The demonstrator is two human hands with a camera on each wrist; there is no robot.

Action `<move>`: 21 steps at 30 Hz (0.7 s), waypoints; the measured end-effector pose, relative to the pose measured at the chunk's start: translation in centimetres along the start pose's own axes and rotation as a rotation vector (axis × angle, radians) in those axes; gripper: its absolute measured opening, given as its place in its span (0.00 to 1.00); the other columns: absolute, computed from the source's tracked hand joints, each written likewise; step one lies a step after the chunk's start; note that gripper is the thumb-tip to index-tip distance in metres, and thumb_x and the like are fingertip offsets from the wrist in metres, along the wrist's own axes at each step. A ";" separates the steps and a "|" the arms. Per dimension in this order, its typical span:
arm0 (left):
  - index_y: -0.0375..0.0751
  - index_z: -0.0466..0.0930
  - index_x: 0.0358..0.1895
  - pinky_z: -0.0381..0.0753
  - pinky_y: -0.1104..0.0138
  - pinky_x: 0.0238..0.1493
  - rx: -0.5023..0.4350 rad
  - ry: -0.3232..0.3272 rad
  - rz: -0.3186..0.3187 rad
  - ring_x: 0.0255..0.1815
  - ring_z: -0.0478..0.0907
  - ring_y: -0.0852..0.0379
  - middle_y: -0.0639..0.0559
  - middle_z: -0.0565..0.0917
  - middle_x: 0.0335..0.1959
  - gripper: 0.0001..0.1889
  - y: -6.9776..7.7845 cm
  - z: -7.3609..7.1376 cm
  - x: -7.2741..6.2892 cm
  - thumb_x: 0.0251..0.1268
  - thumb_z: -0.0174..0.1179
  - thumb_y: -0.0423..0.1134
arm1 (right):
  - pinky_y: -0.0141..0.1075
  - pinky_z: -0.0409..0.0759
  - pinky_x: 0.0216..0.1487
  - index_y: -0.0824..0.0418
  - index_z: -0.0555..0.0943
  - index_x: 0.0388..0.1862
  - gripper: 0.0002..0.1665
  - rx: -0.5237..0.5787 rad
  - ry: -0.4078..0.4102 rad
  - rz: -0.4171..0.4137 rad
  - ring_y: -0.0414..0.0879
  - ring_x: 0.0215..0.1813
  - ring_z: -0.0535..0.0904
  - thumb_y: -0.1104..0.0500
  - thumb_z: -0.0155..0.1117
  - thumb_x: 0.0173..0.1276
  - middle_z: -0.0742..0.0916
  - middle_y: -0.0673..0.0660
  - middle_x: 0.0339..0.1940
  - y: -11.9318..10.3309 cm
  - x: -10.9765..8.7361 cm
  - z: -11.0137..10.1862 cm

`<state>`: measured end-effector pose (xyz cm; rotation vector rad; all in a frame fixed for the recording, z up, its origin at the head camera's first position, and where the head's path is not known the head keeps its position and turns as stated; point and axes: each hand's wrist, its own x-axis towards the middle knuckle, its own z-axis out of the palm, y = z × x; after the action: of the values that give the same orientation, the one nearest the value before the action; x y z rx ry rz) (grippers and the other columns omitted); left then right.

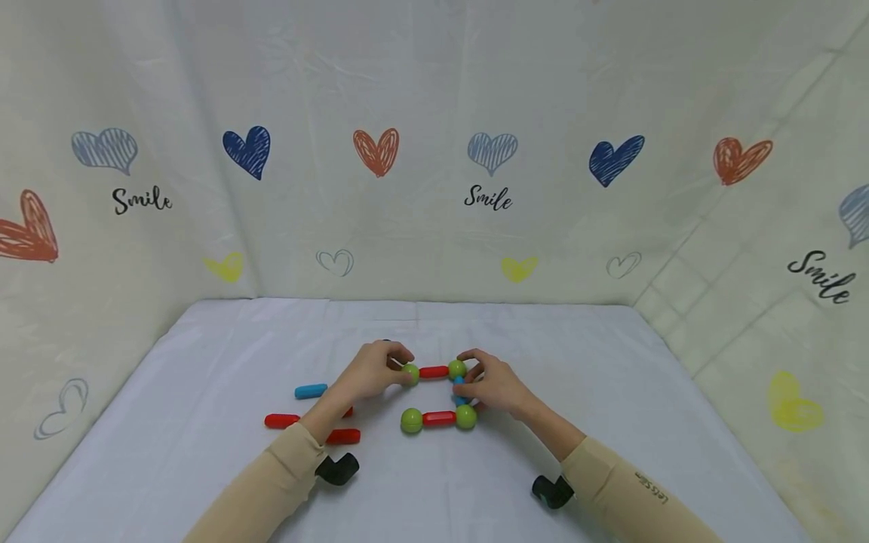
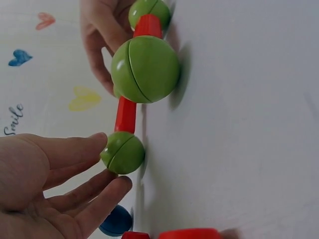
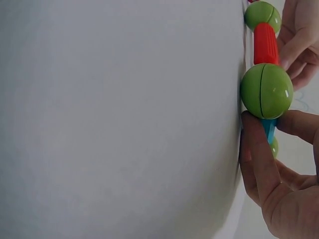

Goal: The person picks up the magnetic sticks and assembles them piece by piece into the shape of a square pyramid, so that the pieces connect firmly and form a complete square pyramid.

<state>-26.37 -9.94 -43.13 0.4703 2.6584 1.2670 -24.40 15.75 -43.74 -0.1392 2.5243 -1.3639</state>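
Note:
A U-shaped chain of green balls and rods lies on the table. My left hand (image 1: 373, 371) is at its far-left green ball (image 2: 123, 153), thumb and fingers on either side. A red rod (image 1: 434, 372) runs from there to the far-right green ball (image 1: 457, 369). My right hand (image 1: 498, 386) holds the blue rod (image 3: 269, 130) along the right side, between thumb and fingers. The near-right green ball (image 1: 465, 417) joins that blue rod to a second red rod (image 1: 439, 418), which ends in the near-left green ball (image 1: 411, 421).
Left of the chain lie a loose blue rod (image 1: 311, 391) and several red rods (image 1: 344, 436), partly hidden by the left forearm. A dark blue ball (image 2: 116, 220) sits beyond the left hand. A white cloth covers the table (image 1: 434, 498); a heart-printed curtain (image 1: 434, 75) hangs behind.

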 end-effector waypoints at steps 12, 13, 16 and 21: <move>0.42 0.86 0.49 0.84 0.60 0.43 0.027 0.023 0.007 0.44 0.82 0.54 0.51 0.86 0.44 0.13 -0.3 -1.0 -1.1 0.62 0.74 0.35 | 0.41 0.87 0.34 0.60 0.74 0.67 0.34 -0.006 0.011 0.008 0.49 0.34 0.83 0.61 0.76 0.65 0.81 0.59 0.40 0.0 0.1 0.1; 0.41 0.86 0.50 0.84 0.61 0.41 0.030 0.024 0.004 0.44 0.82 0.54 0.50 0.86 0.44 0.13 -0.4 -1.1 -1.2 0.62 0.74 0.35 | 0.41 0.87 0.34 0.60 0.73 0.67 0.34 -0.008 0.010 0.008 0.49 0.34 0.83 0.61 0.76 0.65 0.81 0.59 0.40 0.0 0.1 0.1; 0.41 0.86 0.51 0.84 0.62 0.37 0.030 0.025 -0.011 0.44 0.81 0.53 0.48 0.86 0.45 0.14 -0.6 -1.3 -1.5 0.63 0.73 0.35 | 0.40 0.87 0.35 0.61 0.73 0.66 0.34 -0.013 0.010 0.009 0.49 0.33 0.83 0.60 0.77 0.64 0.81 0.59 0.39 0.1 0.0 0.1; 0.42 0.86 0.52 0.84 0.63 0.36 0.036 0.023 -0.041 0.45 0.80 0.52 0.48 0.85 0.46 0.14 -1.0 -1.9 -2.1 0.64 0.72 0.35 | 0.40 0.87 0.34 0.61 0.73 0.64 0.32 -0.020 0.015 0.006 0.48 0.32 0.84 0.57 0.76 0.66 0.81 0.59 0.38 0.2 -0.2 -0.1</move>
<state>-25.16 -12.58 -42.69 0.4069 2.6994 1.2227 -24.26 16.00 -43.81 -0.1257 2.5491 -1.3431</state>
